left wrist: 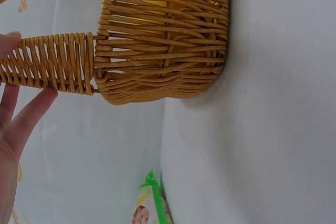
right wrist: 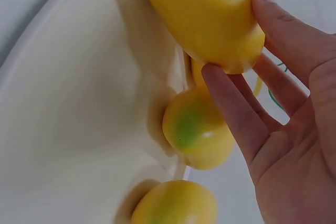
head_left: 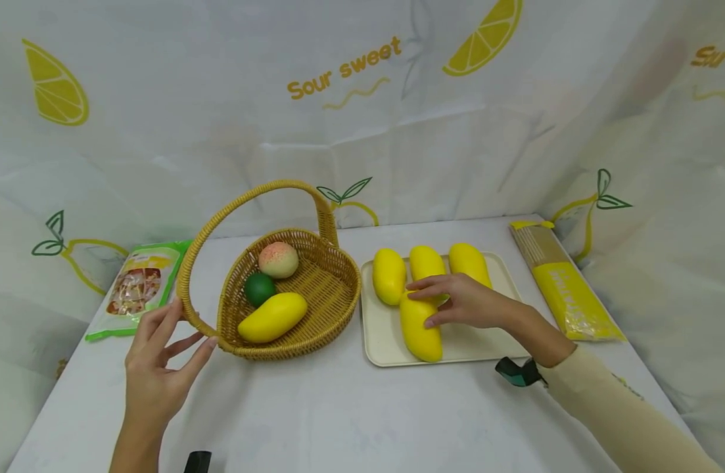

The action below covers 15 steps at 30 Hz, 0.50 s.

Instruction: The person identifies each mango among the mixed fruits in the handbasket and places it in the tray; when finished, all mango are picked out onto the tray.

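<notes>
My left hand (head_left: 158,368) pinches the base of the handle of a wicker basket (head_left: 332,315), thumb on one side and fingers on the other; the left wrist view shows this handle (left wrist: 52,61) up close. Inside the basket lie a yellow mango (head_left: 273,318), a small dark green fruit (head_left: 259,289) and a pinkish peach (head_left: 278,260). Over a cream tray (head_left: 380,348), my right hand (head_left: 465,301) holds the nearest mango (head_left: 420,332) between thumb and fingers. Seen from the right wrist, this mango (right wrist: 210,14) appears tilted; whether it touches the tray I cannot tell.
Three more mangoes, including the left one (head_left: 389,276), lie along the tray's back. A yellow pack of noodles (head_left: 566,282) is right of the tray. Left of the basket lies a green-edged food bag (head_left: 139,286). A printed white curtain (head_left: 220,131) hangs behind the table.
</notes>
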Each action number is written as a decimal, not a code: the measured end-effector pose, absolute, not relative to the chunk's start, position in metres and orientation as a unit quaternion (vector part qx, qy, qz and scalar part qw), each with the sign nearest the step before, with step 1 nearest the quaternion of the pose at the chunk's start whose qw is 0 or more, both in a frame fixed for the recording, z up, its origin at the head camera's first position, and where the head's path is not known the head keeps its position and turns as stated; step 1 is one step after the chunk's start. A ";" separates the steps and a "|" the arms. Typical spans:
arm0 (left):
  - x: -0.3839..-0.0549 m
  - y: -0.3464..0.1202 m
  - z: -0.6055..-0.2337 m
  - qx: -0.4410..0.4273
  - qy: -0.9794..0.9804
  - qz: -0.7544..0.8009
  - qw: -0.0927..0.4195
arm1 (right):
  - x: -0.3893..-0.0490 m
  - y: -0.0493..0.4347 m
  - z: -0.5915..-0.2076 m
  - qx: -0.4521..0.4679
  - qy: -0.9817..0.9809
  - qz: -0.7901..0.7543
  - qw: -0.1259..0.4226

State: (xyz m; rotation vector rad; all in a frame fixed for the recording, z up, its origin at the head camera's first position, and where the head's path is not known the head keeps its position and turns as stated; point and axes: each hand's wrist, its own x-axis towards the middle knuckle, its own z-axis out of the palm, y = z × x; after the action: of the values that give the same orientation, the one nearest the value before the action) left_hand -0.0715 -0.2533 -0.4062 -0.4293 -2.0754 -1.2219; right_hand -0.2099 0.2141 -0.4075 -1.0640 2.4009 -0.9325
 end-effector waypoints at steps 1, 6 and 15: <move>-0.071 -0.253 -0.406 -0.165 -0.797 -0.471 0.341 | -0.210 0.214 -0.407 -0.375 0.848 -0.330 0.177; -0.073 -0.253 -0.407 -0.172 -0.790 -0.479 0.341 | -0.209 0.215 -0.408 -0.362 0.847 -0.340 0.188; -0.072 -0.253 -0.409 -0.171 -0.788 -0.482 0.342 | -0.207 0.215 -0.406 -0.370 0.849 -0.332 0.179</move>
State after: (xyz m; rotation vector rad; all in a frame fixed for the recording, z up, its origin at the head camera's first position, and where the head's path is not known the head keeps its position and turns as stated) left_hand -0.0720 -0.2529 -0.4087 -0.4455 -2.0484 -1.2537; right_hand -0.2070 0.2154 -0.4058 -1.0452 2.4013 -0.9375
